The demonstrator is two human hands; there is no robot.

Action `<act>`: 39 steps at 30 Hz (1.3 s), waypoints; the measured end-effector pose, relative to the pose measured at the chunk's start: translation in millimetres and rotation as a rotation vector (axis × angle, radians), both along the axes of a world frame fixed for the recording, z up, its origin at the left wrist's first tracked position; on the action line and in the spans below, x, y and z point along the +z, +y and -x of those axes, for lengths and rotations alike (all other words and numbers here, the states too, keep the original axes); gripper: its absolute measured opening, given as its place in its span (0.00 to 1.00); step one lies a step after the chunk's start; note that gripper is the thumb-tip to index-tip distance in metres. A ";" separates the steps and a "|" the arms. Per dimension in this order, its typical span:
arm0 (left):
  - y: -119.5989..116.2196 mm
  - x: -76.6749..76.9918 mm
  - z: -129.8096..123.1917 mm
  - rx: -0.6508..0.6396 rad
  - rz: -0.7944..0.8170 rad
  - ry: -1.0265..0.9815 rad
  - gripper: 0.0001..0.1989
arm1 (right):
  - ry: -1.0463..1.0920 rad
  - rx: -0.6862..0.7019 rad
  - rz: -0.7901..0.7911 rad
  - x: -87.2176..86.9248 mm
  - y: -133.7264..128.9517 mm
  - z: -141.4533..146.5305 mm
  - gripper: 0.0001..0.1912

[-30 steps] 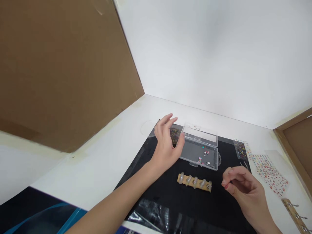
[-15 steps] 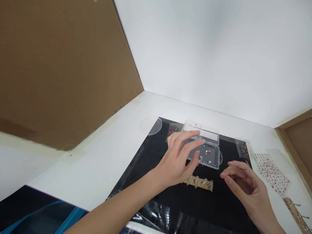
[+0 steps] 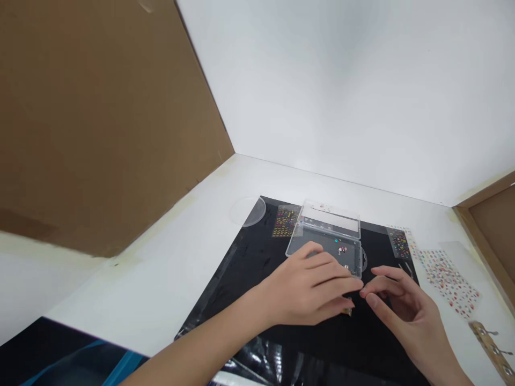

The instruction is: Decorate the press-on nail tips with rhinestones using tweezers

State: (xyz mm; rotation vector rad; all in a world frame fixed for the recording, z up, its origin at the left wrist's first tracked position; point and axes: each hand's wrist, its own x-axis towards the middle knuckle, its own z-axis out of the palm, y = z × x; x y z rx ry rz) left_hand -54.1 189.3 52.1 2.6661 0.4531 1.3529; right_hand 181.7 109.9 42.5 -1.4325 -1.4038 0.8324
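White worktop (image 3: 156,284) — black mat (image 3: 229,279) on it, clear plastic box (image 3: 324,241) on the mat, brown cardboard panel (image 3: 100,118) at left. Left hand (image 3: 306,289) lies open over the box; right hand (image 3: 406,305) is half-open, empty.

The box (image 3: 317,247) is clear, smooth plastic; the disc (image 3: 247,210) is thin clear plastic; the mat (image 3: 241,279) is glossy black plastic, slightly crinkled; the sticker sheet (image 3: 448,281) is shiny film; the strip (image 3: 491,346) is rough pale wood; the panel (image 3: 100,118) is matt brown cardboard; the backboard (image 3: 341,91) is smooth matt white.
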 end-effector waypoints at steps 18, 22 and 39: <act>-10.2 1.1 -8.3 -0.011 0.069 -0.052 0.03 | 0.126 0.066 0.106 2.7 -2.5 4.6 0.19; -9.9 1.9 -8.1 -0.020 0.103 -0.061 0.04 | 0.154 0.026 0.139 11.7 -4.5 10.5 0.20; -9.1 0.3 -6.3 0.001 0.085 -0.050 0.05 | -0.015 0.047 0.240 27.1 -10.8 18.2 0.24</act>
